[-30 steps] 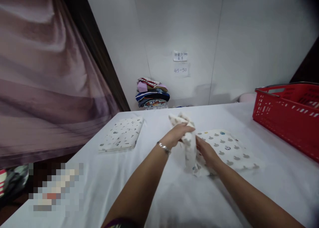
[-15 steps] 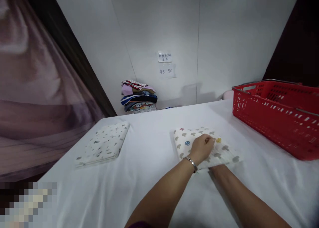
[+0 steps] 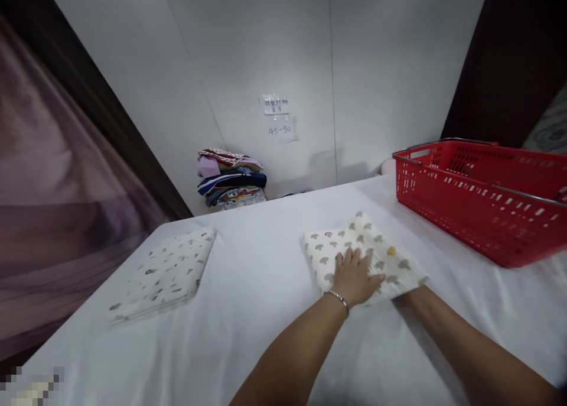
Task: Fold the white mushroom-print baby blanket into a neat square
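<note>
My left hand [image 3: 354, 277], with a silver bracelet at its wrist, lies flat with fingers spread on top of a folded white cloth [image 3: 336, 246]. Grey mushrooms and a few coloured ones are printed on this cloth. My right hand [image 3: 413, 299] reaches under the cloth from its near right side, so its fingers are hidden. Beneath it the far right part of the cloth is lifted to a raised corner. Off to the left lies a second folded white cloth [image 3: 170, 273] with small dark prints, apart from both hands.
A red plastic basket [image 3: 478, 211] with metal handles stands on the right of the white-covered table [image 3: 248, 299]. Beyond the far edge rises a stack of folded textiles [image 3: 233, 178] against the wall. Paper signs [image 3: 282, 129] hang there. Purplish curtains [image 3: 53, 205] drape along the left.
My left hand has opened from closed fingers to lying flat on the cloth. My right arm has moved right, and the cloth's far corner has risen. The view has turned slightly right.
</note>
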A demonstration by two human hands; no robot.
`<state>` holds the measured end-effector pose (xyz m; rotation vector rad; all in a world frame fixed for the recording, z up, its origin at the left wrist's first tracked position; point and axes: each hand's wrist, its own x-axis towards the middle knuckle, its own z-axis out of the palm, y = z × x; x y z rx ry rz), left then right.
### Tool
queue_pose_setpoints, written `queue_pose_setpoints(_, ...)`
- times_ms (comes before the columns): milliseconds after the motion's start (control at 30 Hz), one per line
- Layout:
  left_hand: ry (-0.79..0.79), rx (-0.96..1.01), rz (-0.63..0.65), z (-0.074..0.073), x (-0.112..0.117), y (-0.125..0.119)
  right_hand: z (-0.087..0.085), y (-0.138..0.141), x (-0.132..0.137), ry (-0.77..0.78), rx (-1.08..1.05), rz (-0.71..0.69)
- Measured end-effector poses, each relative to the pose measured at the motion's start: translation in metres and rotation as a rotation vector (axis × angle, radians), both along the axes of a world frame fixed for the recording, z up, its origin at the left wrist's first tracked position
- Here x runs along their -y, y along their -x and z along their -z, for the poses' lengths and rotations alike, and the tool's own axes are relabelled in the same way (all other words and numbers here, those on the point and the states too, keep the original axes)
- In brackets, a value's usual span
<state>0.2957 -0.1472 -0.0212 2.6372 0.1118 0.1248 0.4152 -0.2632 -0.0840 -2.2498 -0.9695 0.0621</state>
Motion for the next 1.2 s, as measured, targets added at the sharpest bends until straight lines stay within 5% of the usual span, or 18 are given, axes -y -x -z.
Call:
queue_pose_setpoints(133, 0.001, -0.026, -0.008, 0.022, 0.001, 0.0, -0.016, -0.007, 0.03, -0.108, -0.333, -0.082)
queue_pose_setpoints(233, -0.012, -0.042, -0.011, 0.024, 0.0, 0.0, -0.034, -0.013, 0.039, -0.157, -0.627, -0.175)
queue_pose_setpoints(367, -0.045, -0.051, -0.024, 0.018, 0.002, 0.001, -0.06, -0.022, 0.041, -0.12, -0.8, -0.012)
queue_pose_setpoints(467, -0.092, 0.007, -0.066, 0.01, 0.001, 0.003, -0.069, -0.031, 0.036, -0.038, -0.708, 0.114)
queue_pose_setpoints(633, -0.118, 0.047, -0.179, -0.002, -0.018, 0.01, -0.06, -0.036, 0.02, 0.187, -0.361, 0.144)
queue_pose_setpoints(867, 0.007, 0.012, -0.404, 0.009, -0.049, 0.026, -0.061, -0.038, 0.01, -0.204, -0.459, -0.067)
queue_pose_setpoints(1067, 0.091, 0.057, -0.407, 0.018, -0.047, 0.03, -0.051, -0.054, 0.015, 0.335, -0.183, 0.159)
queue_pose_setpoints(1200, 0.228, 0.115, -0.518, 0.02, -0.049, 0.028, -0.053, -0.05, 0.014, 0.5, 0.005, 0.153)
